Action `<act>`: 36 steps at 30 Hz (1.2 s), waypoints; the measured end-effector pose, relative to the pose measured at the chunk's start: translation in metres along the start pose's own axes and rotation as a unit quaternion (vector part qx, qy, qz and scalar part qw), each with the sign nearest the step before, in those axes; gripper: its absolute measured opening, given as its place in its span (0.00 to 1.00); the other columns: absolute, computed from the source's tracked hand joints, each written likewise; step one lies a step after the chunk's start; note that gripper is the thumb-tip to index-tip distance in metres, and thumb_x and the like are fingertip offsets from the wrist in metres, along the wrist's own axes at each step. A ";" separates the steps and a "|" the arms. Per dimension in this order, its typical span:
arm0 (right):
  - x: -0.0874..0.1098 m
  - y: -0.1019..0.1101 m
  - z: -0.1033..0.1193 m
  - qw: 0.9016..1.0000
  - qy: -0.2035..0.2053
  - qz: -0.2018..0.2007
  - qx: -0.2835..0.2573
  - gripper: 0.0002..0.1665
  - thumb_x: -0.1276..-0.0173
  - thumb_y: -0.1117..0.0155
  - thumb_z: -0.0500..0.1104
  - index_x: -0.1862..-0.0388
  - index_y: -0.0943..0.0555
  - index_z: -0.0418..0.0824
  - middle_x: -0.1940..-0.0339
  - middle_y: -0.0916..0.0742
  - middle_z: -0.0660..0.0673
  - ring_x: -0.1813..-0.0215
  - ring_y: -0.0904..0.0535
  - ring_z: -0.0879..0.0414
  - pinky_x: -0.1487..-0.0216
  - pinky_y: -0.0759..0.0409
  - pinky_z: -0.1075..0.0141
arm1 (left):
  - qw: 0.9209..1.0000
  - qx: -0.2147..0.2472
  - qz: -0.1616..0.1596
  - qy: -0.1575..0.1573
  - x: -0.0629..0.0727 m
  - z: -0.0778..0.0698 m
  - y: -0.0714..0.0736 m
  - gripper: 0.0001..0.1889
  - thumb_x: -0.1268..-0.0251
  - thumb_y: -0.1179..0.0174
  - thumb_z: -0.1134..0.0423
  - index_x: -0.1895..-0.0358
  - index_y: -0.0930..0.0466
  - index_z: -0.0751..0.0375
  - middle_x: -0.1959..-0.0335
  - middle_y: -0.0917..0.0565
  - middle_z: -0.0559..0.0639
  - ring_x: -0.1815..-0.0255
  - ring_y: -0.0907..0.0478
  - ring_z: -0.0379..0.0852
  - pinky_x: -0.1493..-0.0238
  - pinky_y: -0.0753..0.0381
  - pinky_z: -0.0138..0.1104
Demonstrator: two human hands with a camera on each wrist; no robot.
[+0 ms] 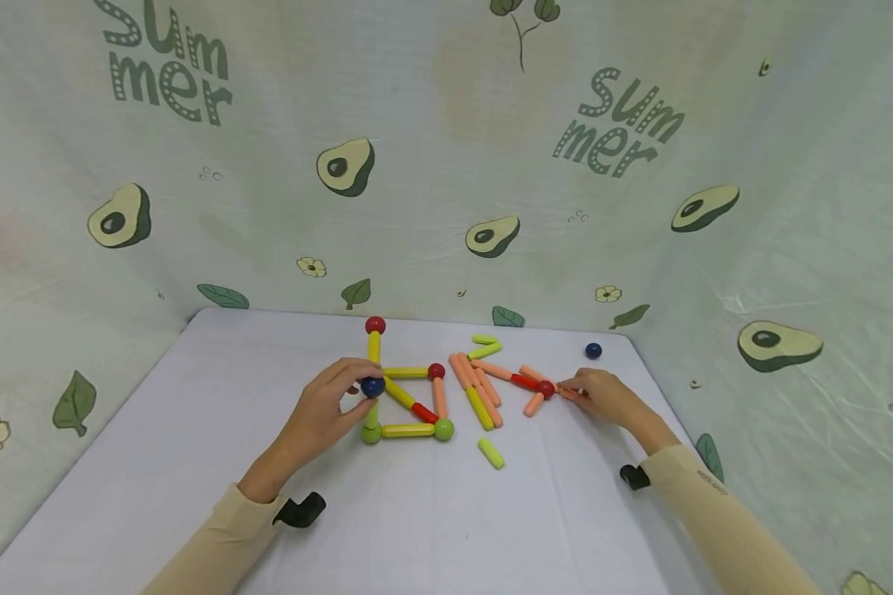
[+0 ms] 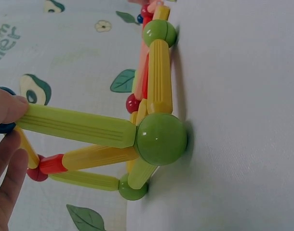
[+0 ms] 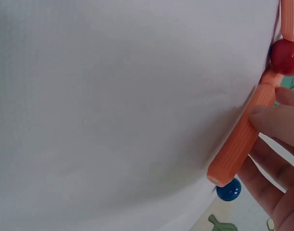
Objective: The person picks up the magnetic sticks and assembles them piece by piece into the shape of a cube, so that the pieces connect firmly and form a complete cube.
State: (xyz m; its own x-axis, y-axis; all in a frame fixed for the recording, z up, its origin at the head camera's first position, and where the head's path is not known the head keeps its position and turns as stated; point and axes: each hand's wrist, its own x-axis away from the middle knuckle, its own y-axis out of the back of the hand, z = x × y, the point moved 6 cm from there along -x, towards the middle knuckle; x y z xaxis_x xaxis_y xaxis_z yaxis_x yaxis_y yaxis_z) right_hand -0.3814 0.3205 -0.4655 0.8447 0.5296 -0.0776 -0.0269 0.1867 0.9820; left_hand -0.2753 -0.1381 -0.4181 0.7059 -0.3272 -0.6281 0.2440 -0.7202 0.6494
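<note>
My left hand [image 1: 323, 413] pinches a dark blue ball [image 1: 373, 387] between thumb and fingers. This ball tops a raised lime-green stick [image 2: 79, 125], which rises from a green ball [image 2: 161, 139] at the near-left corner of a stick-and-ball frame. Yellow, red, orange and green sticks join the frame's red and green balls. On the right, my right hand [image 1: 606, 397] pinches an orange stick [image 3: 241, 137] with thumb and fingers. One end of that stick is close to a red ball [image 3: 286, 57], where other sticks meet; whether they touch is unclear.
Loose orange and yellow sticks [image 1: 479, 397] lie mid-table, right of the frame. A short lime stick [image 1: 491, 453] lies nearer me. Two more lime sticks [image 1: 485, 350] are behind. Another blue ball [image 1: 593, 350] rests at the back right, before the fabric backdrop [image 1: 417, 248].
</note>
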 end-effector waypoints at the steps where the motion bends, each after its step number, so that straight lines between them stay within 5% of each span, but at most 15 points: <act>1: 0.000 0.000 0.000 1.000 0.000 0.006 0.001 0.16 0.29 0.27 0.33 0.43 0.09 0.40 0.67 0.14 0.51 0.67 0.25 0.59 0.59 0.17 0.61 | 1.000 0.000 -0.001 -0.001 0.000 0.000 0.000 0.28 0.43 0.21 0.74 0.39 0.19 0.56 0.39 0.18 0.48 0.43 0.18 0.45 0.51 0.12 0.36; 10: 0.001 0.026 0.023 0.997 -0.008 -0.021 -0.076 0.18 0.31 0.25 0.33 0.43 0.11 0.36 0.58 0.10 0.48 0.60 0.17 0.56 0.56 0.13 0.62 | 1.000 0.002 0.000 -0.006 0.000 0.000 0.000 0.28 0.43 0.21 0.73 0.40 0.18 0.55 0.40 0.17 0.48 0.43 0.18 0.45 0.51 0.12 0.36; 15: -0.012 0.047 0.075 0.991 0.020 -0.040 -0.123 0.17 0.33 0.22 0.35 0.45 0.10 0.38 0.56 0.08 0.50 0.60 0.16 0.58 0.56 0.13 0.66 | 1.000 -0.005 0.002 -0.002 -0.001 -0.001 0.002 0.27 0.42 0.20 0.70 0.40 0.18 0.55 0.40 0.17 0.47 0.43 0.19 0.44 0.51 0.12 0.37; 26: -0.051 0.060 0.214 0.967 0.155 -0.066 -0.192 0.12 0.31 0.22 0.39 0.50 0.08 0.42 0.61 0.10 0.53 0.65 0.22 0.60 0.64 0.19 0.70 | 0.999 -0.028 -0.019 -0.021 -0.004 -0.004 0.006 0.24 0.44 0.17 0.62 0.43 0.15 0.54 0.45 0.13 0.46 0.48 0.20 0.44 0.56 0.12 0.38; 36: -0.081 0.044 0.267 0.955 0.142 -0.081 -0.249 0.12 0.32 0.21 0.45 0.52 0.07 0.44 0.63 0.09 0.55 0.64 0.18 0.63 0.61 0.14 0.69 | 0.998 -0.031 -0.034 -0.048 -0.007 -0.003 0.007 0.24 0.46 0.16 0.61 0.46 0.13 0.54 0.49 0.12 0.44 0.48 0.19 0.45 0.55 0.15 0.38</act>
State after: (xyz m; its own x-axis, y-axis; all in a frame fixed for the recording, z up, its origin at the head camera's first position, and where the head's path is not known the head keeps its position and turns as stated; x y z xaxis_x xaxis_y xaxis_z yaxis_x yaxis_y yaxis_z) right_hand -0.3087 0.0650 -0.3704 0.6826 0.6503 -0.3334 -0.2191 0.6174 0.7555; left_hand -0.2770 -0.1393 -0.4080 0.6199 -0.3392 -0.7075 0.3319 -0.7037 0.6282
